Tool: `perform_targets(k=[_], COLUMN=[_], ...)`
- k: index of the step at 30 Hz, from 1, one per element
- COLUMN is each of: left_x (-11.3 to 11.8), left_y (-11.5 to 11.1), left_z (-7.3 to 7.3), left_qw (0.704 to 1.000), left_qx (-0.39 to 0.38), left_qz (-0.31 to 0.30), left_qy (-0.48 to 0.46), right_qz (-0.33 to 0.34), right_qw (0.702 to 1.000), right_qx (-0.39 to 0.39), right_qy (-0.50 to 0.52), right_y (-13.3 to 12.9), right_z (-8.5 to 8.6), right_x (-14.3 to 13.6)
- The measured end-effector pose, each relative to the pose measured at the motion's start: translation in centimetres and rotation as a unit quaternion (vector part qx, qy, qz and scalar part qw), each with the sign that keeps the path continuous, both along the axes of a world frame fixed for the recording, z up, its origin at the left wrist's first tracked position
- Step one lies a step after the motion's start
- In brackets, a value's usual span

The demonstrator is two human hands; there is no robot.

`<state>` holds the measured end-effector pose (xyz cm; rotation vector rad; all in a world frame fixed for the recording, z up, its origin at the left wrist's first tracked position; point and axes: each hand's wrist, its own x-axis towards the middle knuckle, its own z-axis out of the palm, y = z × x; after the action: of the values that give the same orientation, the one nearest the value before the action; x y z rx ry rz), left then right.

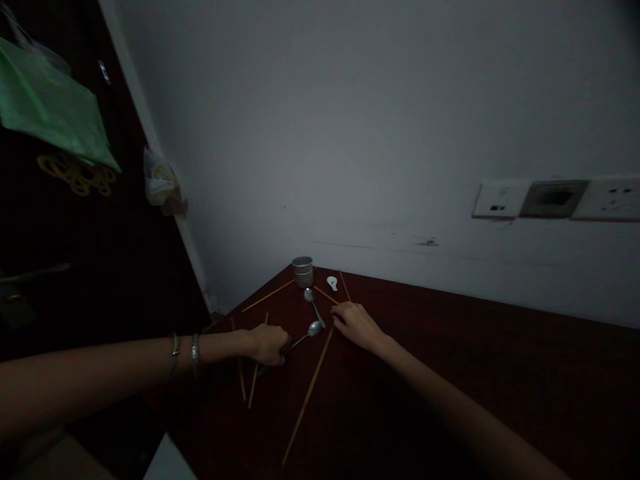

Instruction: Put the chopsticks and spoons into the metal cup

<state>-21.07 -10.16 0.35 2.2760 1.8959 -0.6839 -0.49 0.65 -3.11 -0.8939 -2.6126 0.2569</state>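
My left hand (271, 345) is closed round the handle of a metal spoon (314, 328), whose bowl points up and right. A second metal spoon (309, 295) lies just beyond it, its handle end close to that bowl. My right hand (356, 323) rests low on the table with fingers curled; whatever is under the fingertips is hidden. One long wooden chopstick (307, 397) ends right by those fingertips, and another chopstick (326, 295) runs up to the knuckles. Two more chopsticks, including one (253, 385), pass beside or under my left hand and wrist.
A metal cup (303, 272) stands at the table's far corner, with a small white spoon (333, 283) to its right. Another chopstick (269, 295) lies along the left edge of the dark red table (450, 347). Wall sockets (500, 200) are at right; a dark door (100, 267) is at left.
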Motion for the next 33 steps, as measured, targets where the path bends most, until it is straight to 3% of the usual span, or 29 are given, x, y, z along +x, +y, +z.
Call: perform_targets(k=[4, 8, 14, 17, 25, 29, 33], left_x=[0.4, 1.6, 6.2, 9.3, 17.5, 20.9, 22.3], left_y=[0.7, 2.3, 5.3, 6.8, 10.1, 11.7, 13.4], left_z=[1.0, 2.1, 2.1, 1.1, -3.4, -4.8, -5.8], left_qw=[1.0, 0.997, 0.987, 0.983, 0.963, 0.949, 0.931], left_qx=[0.003, 0.073, 0.141, 0.155, 0.18, 0.202, 0.239], left_qz=[0.003, -0.012, -0.043, -0.068, -0.103, -0.106, -0.054], left_qy=[0.012, -0.016, -0.059, -0.066, -0.174, -0.219, -0.272], right_qz=[-0.015, -0.081, -0.22, -0.281, -0.398, -0.433, -0.451], right_qw=[0.999, 0.995, 0.974, 0.959, 0.916, 0.9, 0.892], right_qx=[0.033, 0.045, 0.045, 0.029, -0.022, -0.022, -0.006], right_qy=[0.037, 0.049, 0.008, -0.021, -0.051, -0.043, -0.021], right_y=[0.7, 2.0, 2.7, 2.2, 0.7, -0.4, -1.2], right_z=[-0.2, -1.1, -2.9, -3.7, -5.4, -6.0, -6.1], right_x=[3.2, 7.4, 14.5, 18.1, 26.1, 28.1, 28.4])
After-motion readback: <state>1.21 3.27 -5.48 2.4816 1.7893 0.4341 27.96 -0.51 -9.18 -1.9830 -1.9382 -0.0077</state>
